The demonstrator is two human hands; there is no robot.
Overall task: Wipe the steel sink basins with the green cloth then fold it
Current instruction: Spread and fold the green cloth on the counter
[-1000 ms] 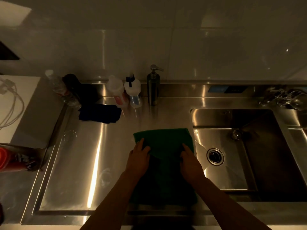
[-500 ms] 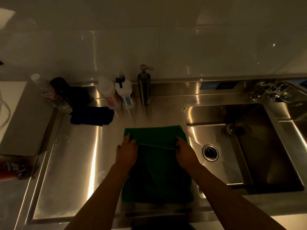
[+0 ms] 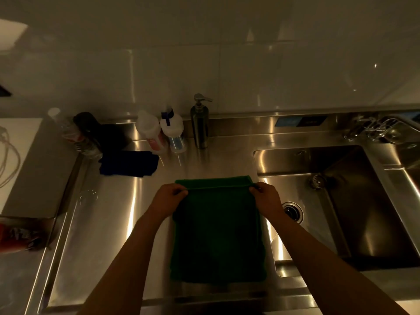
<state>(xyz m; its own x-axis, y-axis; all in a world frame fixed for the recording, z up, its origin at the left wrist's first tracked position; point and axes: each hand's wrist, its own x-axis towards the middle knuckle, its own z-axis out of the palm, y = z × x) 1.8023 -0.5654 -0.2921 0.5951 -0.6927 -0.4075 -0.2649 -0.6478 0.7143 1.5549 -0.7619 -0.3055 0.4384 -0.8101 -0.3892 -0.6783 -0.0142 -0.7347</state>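
- Nearest me, both bare forearms reach in over the front lip of the steel worktop.
- The green cloth lies flat on that worktop. Its near edge stops just short of the front lip and its right edge runs along the left rim of the sink basin.
- The left hand pinches the far left corner of the cloth's top layer, fingers curled on the hem. The right hand pinches the far right corner the same way.
- The held hem sits just short of the far edge of the layer beneath, so a thin green strip shows beyond it.
- Left of the cloth is a broad stretch of bare, gleaming steel, closed off by a raised rim.
- To the right the surface drops straight into the basin. The round drain is just beside the right wrist and a small strainer plug sits farther back.
- Beyond the cloth comes a band of bare steel, then a dark blue cloth at back left, well apart from the green one.
- Along the back ledge stand a clear bottle, a dark bottle, two white bottles and an upright steel pump dispenser.
- Tap fittings sit behind the basin at far right.
- Off the steel to the left is a pale counter with a looped cord. The red thing nearer me is too dim to make out.
- A glossy pale tiled wall closes the back, under low, warm light.
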